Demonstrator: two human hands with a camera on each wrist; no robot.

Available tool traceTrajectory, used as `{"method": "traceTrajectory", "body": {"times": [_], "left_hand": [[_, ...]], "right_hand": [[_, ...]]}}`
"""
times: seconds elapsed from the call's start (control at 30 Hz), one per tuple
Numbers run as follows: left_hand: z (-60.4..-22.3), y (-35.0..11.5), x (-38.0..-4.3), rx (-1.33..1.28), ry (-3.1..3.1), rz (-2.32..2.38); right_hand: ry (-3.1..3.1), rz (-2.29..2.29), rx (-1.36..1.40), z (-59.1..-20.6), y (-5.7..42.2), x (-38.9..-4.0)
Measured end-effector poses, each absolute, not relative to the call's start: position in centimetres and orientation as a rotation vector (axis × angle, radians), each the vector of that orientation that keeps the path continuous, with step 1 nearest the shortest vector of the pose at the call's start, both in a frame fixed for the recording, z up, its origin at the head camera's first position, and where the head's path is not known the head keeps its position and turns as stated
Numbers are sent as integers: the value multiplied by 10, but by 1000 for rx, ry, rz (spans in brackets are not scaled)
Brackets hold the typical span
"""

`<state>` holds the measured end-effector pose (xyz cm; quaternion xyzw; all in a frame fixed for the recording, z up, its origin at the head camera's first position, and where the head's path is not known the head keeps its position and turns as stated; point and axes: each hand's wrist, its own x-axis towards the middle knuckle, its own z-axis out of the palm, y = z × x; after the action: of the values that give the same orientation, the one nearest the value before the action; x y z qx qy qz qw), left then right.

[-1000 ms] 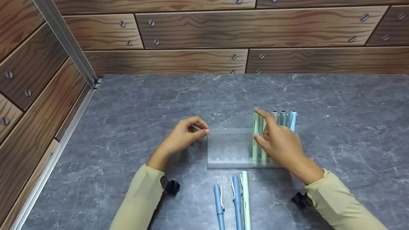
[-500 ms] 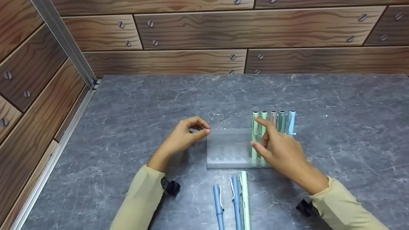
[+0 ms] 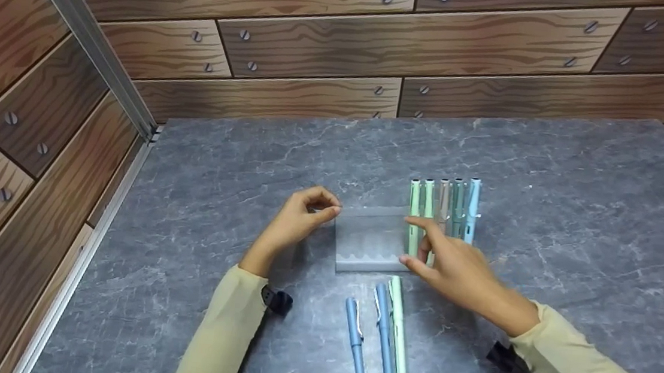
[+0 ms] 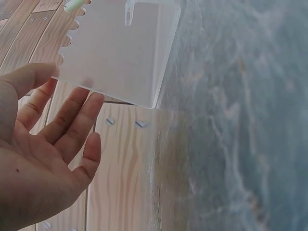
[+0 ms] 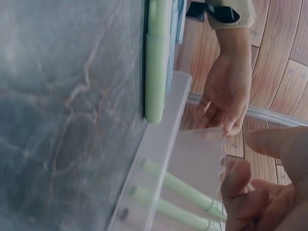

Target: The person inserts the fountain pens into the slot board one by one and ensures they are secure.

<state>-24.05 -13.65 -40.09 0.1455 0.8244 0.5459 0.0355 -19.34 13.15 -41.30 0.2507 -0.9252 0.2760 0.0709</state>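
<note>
A clear, notched pen stand [image 3: 368, 235] sits on the table. Upright in its right half are two light green pens [image 3: 415, 197], a brownish pen [image 3: 444, 199], a dark green pen [image 3: 457, 200] and a light blue pen [image 3: 472, 214]. At the stand's upper left edge my left hand [image 3: 299, 218] pinches the clear plastic between thumb and fingers, as the left wrist view shows. My right hand [image 3: 458, 272] hovers before the standing pens, fingers loosely bent, holding nothing, and hides their lower parts.
In front of the stand lie two blue pens [image 3: 357, 339] [image 3: 385, 347] and a light green pen [image 3: 398, 336], the latter two close together. Wood-patterned panels [image 3: 320, 47] rise behind and at the left of the grey marbled table [image 3: 250, 161].
My right hand has drawn back from the pen tops, down toward the stand's front, uncovering the tops of the standing pens. The left hand stays at the stand's edge.
</note>
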Motion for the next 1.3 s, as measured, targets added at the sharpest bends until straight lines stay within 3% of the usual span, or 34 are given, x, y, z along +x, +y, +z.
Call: {"method": "traceTrajectory", "body": {"times": [0.2,0.43,1.3], "left_hand": [[-398,-136,-239,462,2514,1706],[-431,-141,-260,468,2517,1721],[-432,-143,-260,478,2506,1714]], "right_hand": [[-2830,881,792,-416,132,-188],[-2906,1044,839,-423,134,-182],[-3148,1177,929,-442,134,-172]]}}
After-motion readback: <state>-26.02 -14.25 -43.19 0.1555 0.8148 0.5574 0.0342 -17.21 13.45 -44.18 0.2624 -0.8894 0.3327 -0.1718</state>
